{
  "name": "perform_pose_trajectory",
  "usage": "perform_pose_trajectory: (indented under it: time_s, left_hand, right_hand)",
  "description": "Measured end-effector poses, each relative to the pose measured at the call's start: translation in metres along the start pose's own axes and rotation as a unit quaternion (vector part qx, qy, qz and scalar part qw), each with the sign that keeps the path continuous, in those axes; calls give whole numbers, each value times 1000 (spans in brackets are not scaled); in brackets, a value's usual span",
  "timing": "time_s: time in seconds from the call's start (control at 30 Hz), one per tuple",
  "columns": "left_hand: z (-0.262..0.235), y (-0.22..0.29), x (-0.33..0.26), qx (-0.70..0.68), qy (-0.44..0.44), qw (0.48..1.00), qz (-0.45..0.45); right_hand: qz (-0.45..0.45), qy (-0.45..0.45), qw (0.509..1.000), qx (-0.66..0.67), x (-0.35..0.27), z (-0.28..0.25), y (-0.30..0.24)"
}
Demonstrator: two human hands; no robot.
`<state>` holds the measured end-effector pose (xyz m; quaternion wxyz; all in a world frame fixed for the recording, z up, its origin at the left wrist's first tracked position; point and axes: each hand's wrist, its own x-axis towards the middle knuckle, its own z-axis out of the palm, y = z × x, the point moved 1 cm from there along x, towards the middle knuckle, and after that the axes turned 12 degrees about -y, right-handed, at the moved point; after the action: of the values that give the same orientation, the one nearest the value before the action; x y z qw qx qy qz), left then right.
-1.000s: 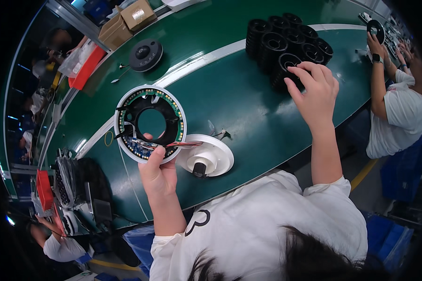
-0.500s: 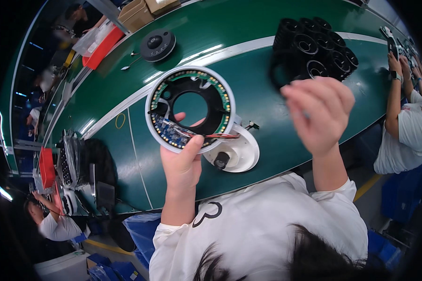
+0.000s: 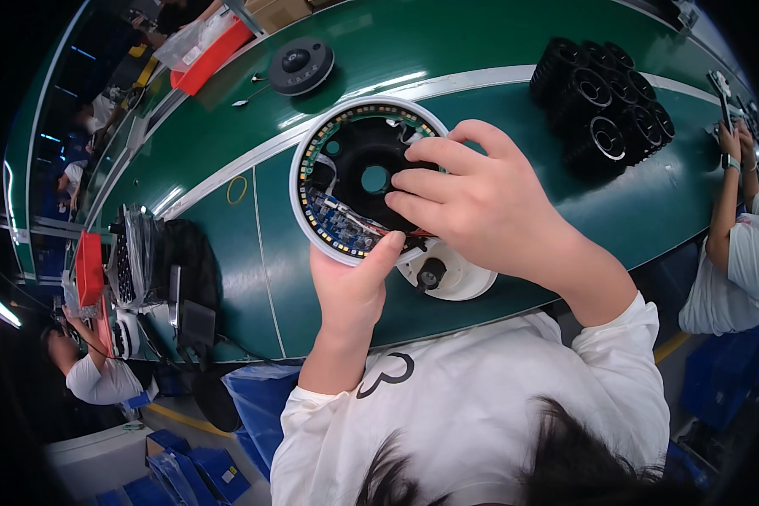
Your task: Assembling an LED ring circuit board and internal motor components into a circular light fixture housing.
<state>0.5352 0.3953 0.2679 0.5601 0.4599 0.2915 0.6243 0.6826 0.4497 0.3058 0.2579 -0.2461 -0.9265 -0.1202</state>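
Observation:
My left hand [image 3: 350, 291] grips the lower edge of a round white-rimmed housing [image 3: 298, 198], its thumb over the rim. A ring of small LEDs [image 3: 309, 152] lines the inside of the housing, and a blue circuit board [image 3: 339, 226] with wires sits at its lower left. My right hand [image 3: 489, 198] reaches in from the right, its fingers closed on a black ring [image 3: 364, 156] at the housing's centre. The ring's far side is partly hidden by those fingers. Behind the housing, joined by wires, a white shell [image 3: 468, 278] with a black lens [image 3: 431, 272] rests on the bench.
Several black ribbed rings [image 3: 594, 93] stand stacked at the back right. A dark grey domed disc [image 3: 302, 72] lies at the back, a yellow band [image 3: 237, 190] at the left. Red bins [image 3: 202, 67] line the far left side. Co-workers [image 3: 738, 244] sit at both sides.
My right hand has come left from near the stack, bringing a black ring into the housing; the central opening now looks smaller. The view has shifted slightly.

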Motion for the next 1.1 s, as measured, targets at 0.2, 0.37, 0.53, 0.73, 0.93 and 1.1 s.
perform_pose_trajectory:
  time_s: [0.2, 0.37, 0.53, 0.73, 0.93, 1.1]
  left_hand:
    - [3, -1, 3, 22, -4, 1000, -7]
    - [5, 0, 2, 4, -15, 1000, -12]
    - [5, 4, 7, -34, -19, 999, 0]
    - [-8, 15, 11, -7, 28, 1000, -7]
    - [1, 25, 19, 51, 4, 999, 14]
    - [22, 15, 14, 119, -15, 993, 13]
  right_hand:
    - [-12, -76, 995, -66, 1, -2, -6]
    - [-24, -114, 993, -1, 1, 0, -1]
    - [21, -19, 985, 169, -6, -6, 8]
    - [270, -142, 792, 528, -65, 2, 11]
    - [344, -158, 400, 835, -88, 28, -20]
    - [301, -53, 150, 940, -82, 54, -47]
